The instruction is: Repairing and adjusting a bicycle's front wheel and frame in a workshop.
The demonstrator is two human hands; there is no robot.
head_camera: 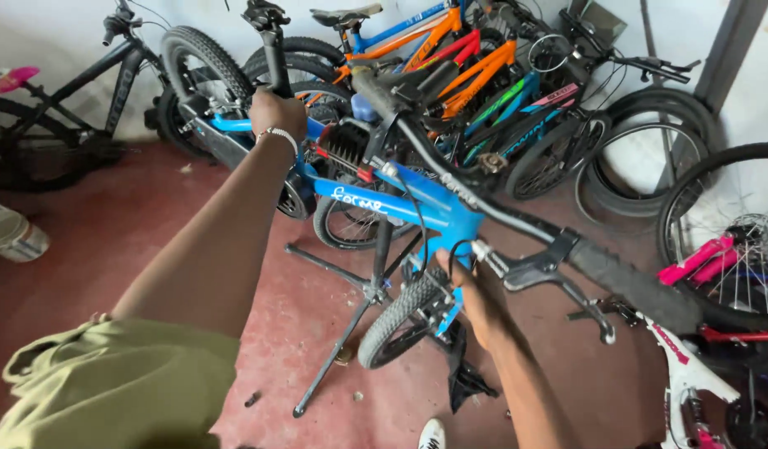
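**Two hands on the blue bicycle on its stand**

We see a small blue metal-framed bicycle [400,204] held up on a black folding repair stand [363,308] over the red concrete floor [93,249]. It fills the middle of the view, its knobby front wheel [400,320] hanging low at about 6 o'clock from the frame.

Our left hand [276,112] reaches out at 11 o'clock from the frame's middle, a silver bracelet [280,135] on the wrist. Its fingers are wrapped closed around the black upright post [276,58] at the bicycle's far end.

Our right hand [471,287] sits at 5 o'clock from the frame, just under the black handlebar [517,220] and beside the black brake lever [567,278]. We cannot tell how its fingers stand, since they are tucked in behind the bar and cables.

At 12 to 2 o'clock a cluster of orange, blue and green bicycles [484,79] leans against the wall. A black bicycle [76,100] stands at 10 o'clock, and a white and pink bicycle [700,349] lies at 4 o'clock.
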